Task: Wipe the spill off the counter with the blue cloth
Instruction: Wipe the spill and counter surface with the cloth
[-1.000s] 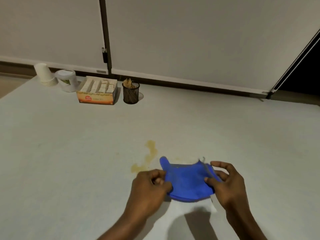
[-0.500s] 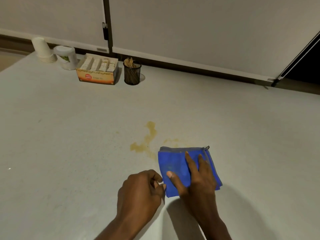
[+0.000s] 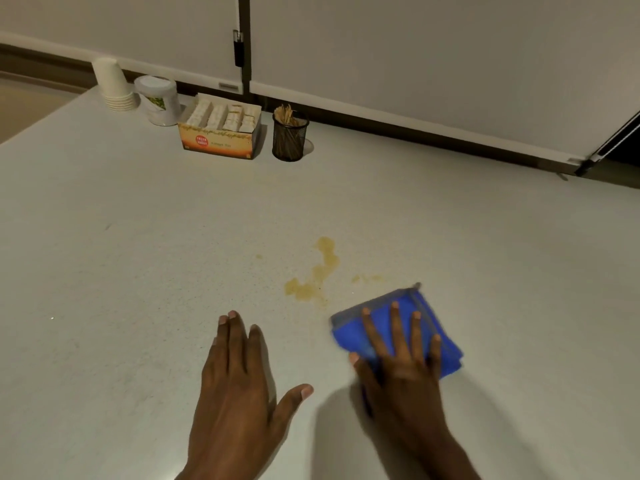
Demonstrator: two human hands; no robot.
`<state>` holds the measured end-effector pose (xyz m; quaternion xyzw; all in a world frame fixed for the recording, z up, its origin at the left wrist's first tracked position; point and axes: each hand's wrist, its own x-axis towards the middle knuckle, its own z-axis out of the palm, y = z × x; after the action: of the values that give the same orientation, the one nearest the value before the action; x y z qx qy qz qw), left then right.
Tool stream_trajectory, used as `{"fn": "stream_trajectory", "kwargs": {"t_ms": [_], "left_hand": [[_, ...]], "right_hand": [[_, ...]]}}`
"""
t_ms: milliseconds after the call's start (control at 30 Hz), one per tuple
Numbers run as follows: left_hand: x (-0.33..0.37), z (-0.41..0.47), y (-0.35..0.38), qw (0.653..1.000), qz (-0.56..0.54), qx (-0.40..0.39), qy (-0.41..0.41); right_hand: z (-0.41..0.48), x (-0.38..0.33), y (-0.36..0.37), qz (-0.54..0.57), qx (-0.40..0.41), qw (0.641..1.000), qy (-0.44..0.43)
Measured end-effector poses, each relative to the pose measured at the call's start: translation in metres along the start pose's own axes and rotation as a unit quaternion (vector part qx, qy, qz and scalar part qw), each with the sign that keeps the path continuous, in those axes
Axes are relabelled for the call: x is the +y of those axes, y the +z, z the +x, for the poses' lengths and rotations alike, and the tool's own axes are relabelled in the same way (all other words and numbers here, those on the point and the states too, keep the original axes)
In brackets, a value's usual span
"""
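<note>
Folded blue microfibre cloth (image 3: 424,325) with a grey stitched edge lies flat on the pale speckled counter (image 3: 138,254), and the right hand (image 3: 401,368) is pressed on top of it, palm down, fingers spread wide apart and stretched toward the cloth's far edge; nothing is pinched or gripped, the hand simply covers the cloth's near half, with blue showing between and beyond the fingers and past the little finger on the right. The thumb reaches off the cloth's left edge. The yellowish-brown liquid spill (image 3: 313,271), an irregular streak with a few fainter spots to its right, lies on the counter just beyond and to the left of the cloth, apart from it, so the cloth does not cover it. The left hand (image 3: 239,386) rests flat on the bare counter to the left of the cloth, open, fingers together and thumb splayed out toward the right hand, holding nothing; the spill lies beyond its fingertips. At the far edge of the counter, against the pale wall panels, stand a stack of white paper cups (image 3: 116,86), a white lidded tub (image 3: 157,100), an orange cardboard box of sachets (image 3: 221,129) and a black mesh cup of wooden sticks (image 3: 290,138), all well apart from the hands.
</note>
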<state>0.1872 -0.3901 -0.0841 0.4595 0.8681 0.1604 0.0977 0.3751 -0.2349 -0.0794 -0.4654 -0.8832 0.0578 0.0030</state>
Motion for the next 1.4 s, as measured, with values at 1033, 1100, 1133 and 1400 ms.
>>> {"fn": "stream_trajectory", "kwargs": {"t_ms": [1033, 1100, 1133, 1400], "left_hand": [[-0.039, 0.004, -0.014, 0.999, 0.027, -0.004, 0.020], [-0.040, 0.004, -0.016, 0.999, 0.037, -0.009, 0.029], [-0.041, 0.004, -0.016, 0.999, 0.037, -0.008, 0.030], [-0.052, 0.006, -0.016, 0.999, 0.024, -0.020, 0.033]], "right_hand": [[-0.006, -0.055, 0.009, -0.006, 0.002, 1.000, -0.021], [0.016, -0.040, 0.001, -0.006, 0.003, 1.000, 0.002], [0.027, -0.036, -0.002, -0.015, -0.004, 1.000, 0.022], [-0.010, -0.090, 0.020, 0.017, -0.001, 1.000, -0.021]]}}
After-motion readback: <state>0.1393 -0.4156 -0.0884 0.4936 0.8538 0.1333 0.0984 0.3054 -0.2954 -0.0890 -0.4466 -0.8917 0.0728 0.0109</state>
